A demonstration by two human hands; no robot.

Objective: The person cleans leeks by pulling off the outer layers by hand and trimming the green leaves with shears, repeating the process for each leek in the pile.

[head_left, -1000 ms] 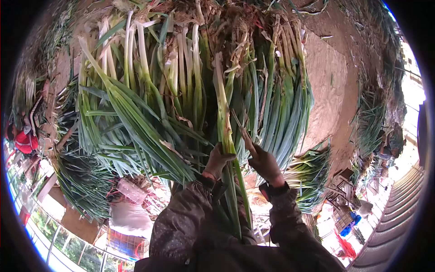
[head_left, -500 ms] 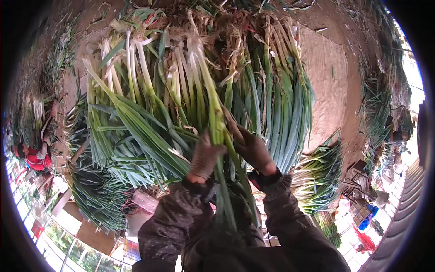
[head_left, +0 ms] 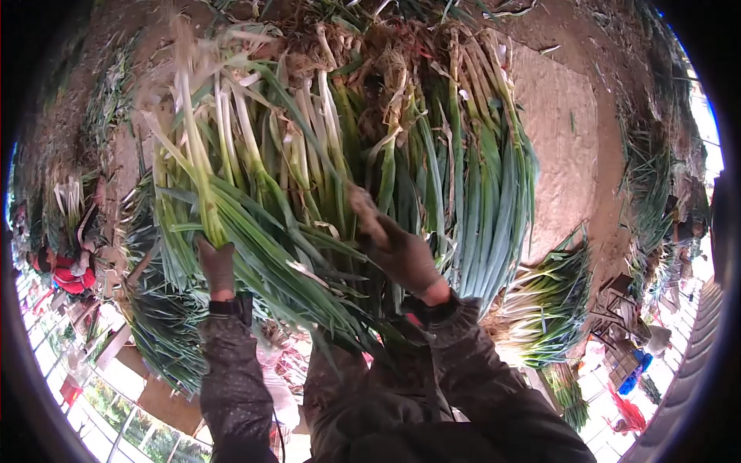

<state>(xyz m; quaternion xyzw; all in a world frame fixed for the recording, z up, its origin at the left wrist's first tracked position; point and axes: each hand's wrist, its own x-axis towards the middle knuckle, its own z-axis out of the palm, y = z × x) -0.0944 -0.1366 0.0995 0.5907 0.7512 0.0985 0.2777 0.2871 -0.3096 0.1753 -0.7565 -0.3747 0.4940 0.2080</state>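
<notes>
My left hand (head_left: pixel 216 266), in a soiled glove, is closed round a green onion (head_left: pixel 202 170) at the left of the pile. The white, rooted end of that onion points away from me and is blurred. Nearer the middle, my right hand (head_left: pixel 405 258), also gloved, has its fingers curled over the leaves. A brownish, blurred piece (head_left: pixel 364 207) sticks out from its fingers; I cannot make out what it is. Below and between both hands spreads the big pile of green onions (head_left: pixel 486 177), roots at the far side and green leaves toward me.
More green onion bundles lie at right (head_left: pixel 552 309) and lower left (head_left: pixel 166 332). A tan sheet (head_left: pixel 559 147) shows on the ground beside the pile. Something red (head_left: pixel 69 272) is at far left; a crate (head_left: pixel 621 363) and blue plastic (head_left: pixel 633 370) are at lower right.
My left hand has moved left with the green onion, which stood near the middle before. My right hand has shifted slightly left and away from the stalk.
</notes>
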